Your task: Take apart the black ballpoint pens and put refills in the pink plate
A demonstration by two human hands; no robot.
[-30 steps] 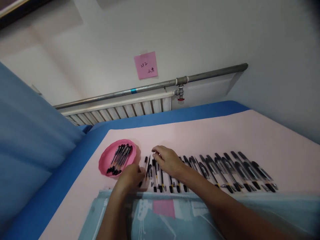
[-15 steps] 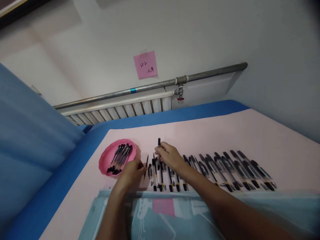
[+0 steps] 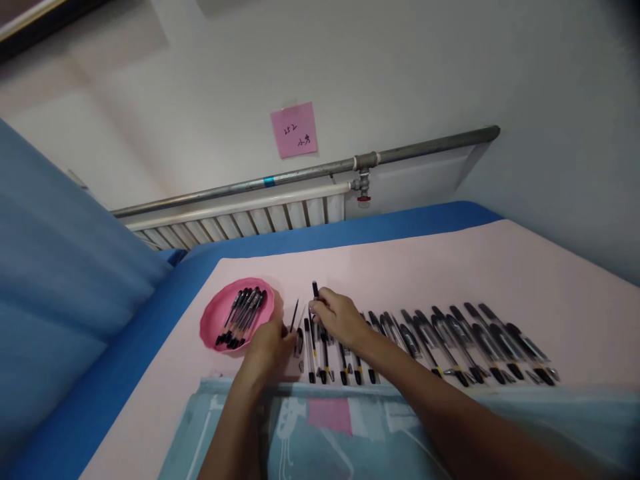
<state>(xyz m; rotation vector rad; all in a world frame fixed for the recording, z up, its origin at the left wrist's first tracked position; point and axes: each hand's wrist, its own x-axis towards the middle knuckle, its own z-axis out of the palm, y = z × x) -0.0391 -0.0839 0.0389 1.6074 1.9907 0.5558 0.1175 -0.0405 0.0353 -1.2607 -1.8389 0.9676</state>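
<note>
My left hand [image 3: 270,345] is closed, with a thin dark pen refill [image 3: 294,315] pinched between thumb and fingers, its tip pointing away from me. To its right, my right hand [image 3: 340,319] grips a pen barrel [image 3: 315,290]; only the black end shows above the fingers. Below and between the hands lie a pen cap [image 3: 299,340] and a clear pen barrel [image 3: 309,357] with a black end. A long row of pen parts [image 3: 463,343], with black caps, clear barrels and small metal tips, runs right, partly behind my right forearm.
A pink scalloped dish [image 3: 206,327] holding several assembled pens [image 3: 243,317] stands left of my left hand. A pale pink sheet [image 3: 400,267] covers the blue-edged table. Behind are a radiator [image 3: 270,217] and a metal pipe [image 3: 430,145]; a blue curtain [image 3: 60,267] hangs at the left.
My left hand has shifted slightly right, bringing the refill closer to my right hand. The barrel in my right hand has tilted leftward and dropped a little.
</note>
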